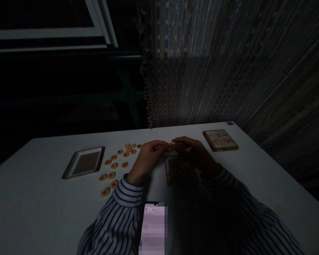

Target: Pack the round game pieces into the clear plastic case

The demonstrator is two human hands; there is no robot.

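Both hands meet over the white table around one round wooden game piece (171, 146) with a dark character on it. My left hand (152, 156) pinches its left edge between thumb and fingers. On the other edge are the fingertips of my right hand (192, 150), closed and in shadow. Below the hands lies an open box (173, 164) with several pieces in it, partly dark and partly covered by my right hand and sleeve. Several loose round pieces, many with red characters, such as one piece (105, 192), are spread left of my left hand.
An empty tray-like box lid (86, 162) lies at the left. A closed box (220, 140) with a printed cover sits at the back right. A lit phone (153, 226) is at the front between my forearms. Behind the table (63, 209) hangs a striped curtain (191, 63).
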